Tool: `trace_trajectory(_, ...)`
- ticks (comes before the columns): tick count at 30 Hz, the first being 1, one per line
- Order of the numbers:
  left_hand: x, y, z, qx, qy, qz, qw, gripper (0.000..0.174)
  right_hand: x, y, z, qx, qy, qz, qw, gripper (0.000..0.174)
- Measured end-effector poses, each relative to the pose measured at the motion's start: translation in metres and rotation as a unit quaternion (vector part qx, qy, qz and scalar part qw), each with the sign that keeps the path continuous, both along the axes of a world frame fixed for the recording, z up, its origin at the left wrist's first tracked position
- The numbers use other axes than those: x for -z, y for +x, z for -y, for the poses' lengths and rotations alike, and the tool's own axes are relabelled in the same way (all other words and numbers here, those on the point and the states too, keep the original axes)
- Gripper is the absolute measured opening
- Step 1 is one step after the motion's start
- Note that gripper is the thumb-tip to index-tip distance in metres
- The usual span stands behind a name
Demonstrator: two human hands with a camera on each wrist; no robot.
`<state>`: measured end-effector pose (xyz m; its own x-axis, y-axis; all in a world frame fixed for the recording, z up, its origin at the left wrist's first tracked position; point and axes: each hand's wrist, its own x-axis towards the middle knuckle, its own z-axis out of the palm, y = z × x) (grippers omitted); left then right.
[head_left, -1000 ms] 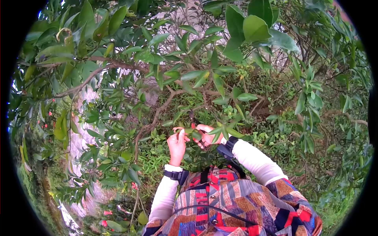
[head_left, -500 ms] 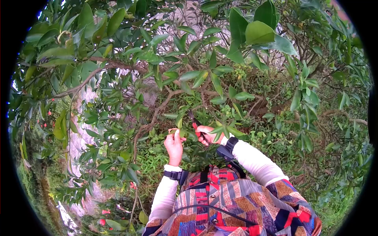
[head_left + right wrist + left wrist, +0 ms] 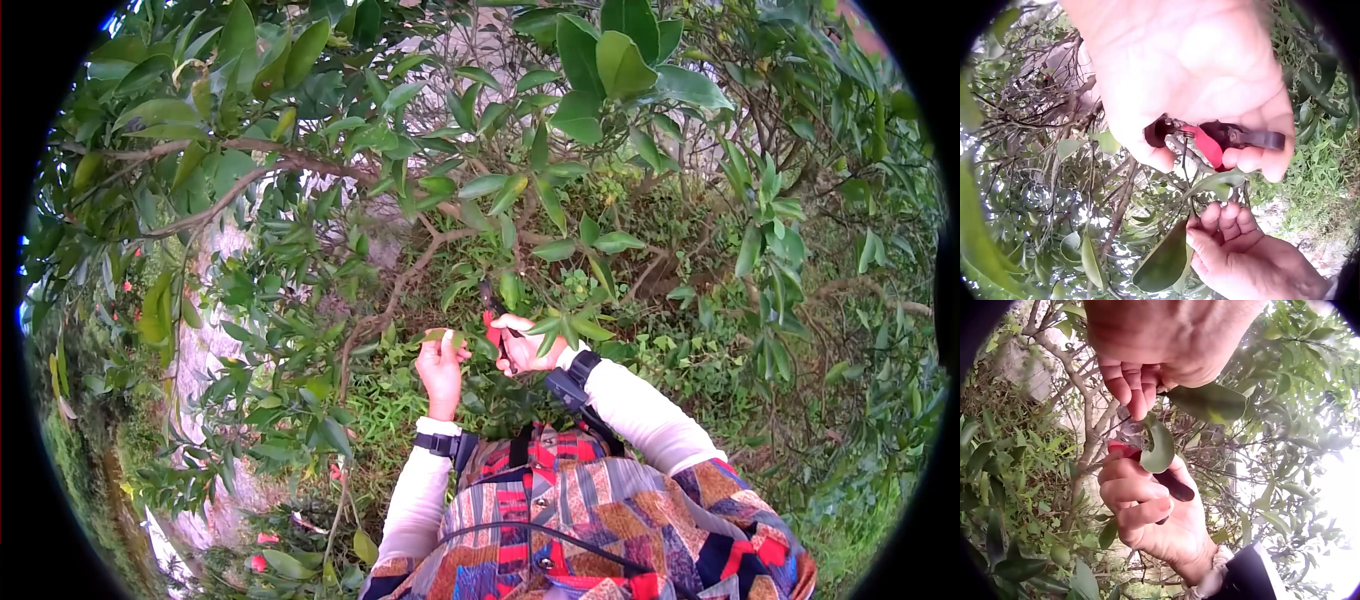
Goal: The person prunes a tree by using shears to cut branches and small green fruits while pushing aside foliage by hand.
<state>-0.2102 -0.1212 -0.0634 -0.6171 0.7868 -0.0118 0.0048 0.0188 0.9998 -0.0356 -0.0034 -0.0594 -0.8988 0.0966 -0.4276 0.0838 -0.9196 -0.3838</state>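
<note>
In the head view the left hand (image 3: 440,376) pinches a thin leafy twig between thumb and fingertips; the right wrist view shows its leaf (image 3: 1163,259) hanging beside those fingertips. The right hand (image 3: 530,347), to the right of it, has its fingers curled round red-and-black pruning shears (image 3: 491,318), which point up and away from the body. From the left wrist, a curled leaf (image 3: 1159,447) lies in front of the shears' red part, just under the left fingertips. Whether the blades touch a stem cannot be told.
A brown branch (image 3: 397,290) rises left of the hands, and a thicker one (image 3: 290,158) crosses the upper left. Large leaves (image 3: 625,65) hang at the upper right, close to the camera. Low green plants cover the ground below.
The right hand has drawn back from the left hand, and the shears have come into clearer view. The left hand has shifted slightly left and down, still pinching the twig.
</note>
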Motion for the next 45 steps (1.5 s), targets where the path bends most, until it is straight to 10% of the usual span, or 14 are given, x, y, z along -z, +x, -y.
trace_trajectory(11,0.002,-0.005,0.002,-0.018,-0.02,0.013,1.0,0.014,0.001,0.0,0.008,0.014,-0.017,0.014,1.0,0.041)
trace_trajectory(17,-0.032,-0.009,-0.005,-0.022,0.043,-0.077,0.996,0.018,-0.004,0.008,0.007,-0.038,0.325,0.284,0.901,0.045)
trace_trajectory(23,-0.078,-0.009,-0.021,-0.036,0.117,-0.148,0.981,0.035,0.001,0.008,0.002,-0.043,0.308,0.283,0.907,0.046)
trace_trajectory(26,-0.077,-0.028,-0.038,-0.03,0.078,-0.019,0.996,0.036,0.016,0.012,0.001,-0.011,0.304,0.245,0.92,0.048)
trace_trajectory(31,-0.043,-0.055,-0.058,0.063,-0.081,-0.112,0.988,0.044,0.021,0.013,0.002,-0.009,0.335,0.227,0.914,0.051)
trace_trajectory(33,-0.005,-0.066,-0.061,0.14,-0.104,-0.161,0.971,0.052,0.013,0.012,0.0,-0.02,0.329,0.243,0.912,0.051)
trace_trajectory(36,-0.015,-0.048,-0.055,0.099,-0.174,-0.311,0.929,0.02,0.003,0.012,-0.006,-0.051,0.317,0.248,0.914,0.051)
trace_trajectory(45,-0.02,-0.04,-0.029,0.059,-0.122,-0.205,0.969,0.015,0.021,0.014,-0.022,-0.069,0.031,0.087,0.993,0.048)
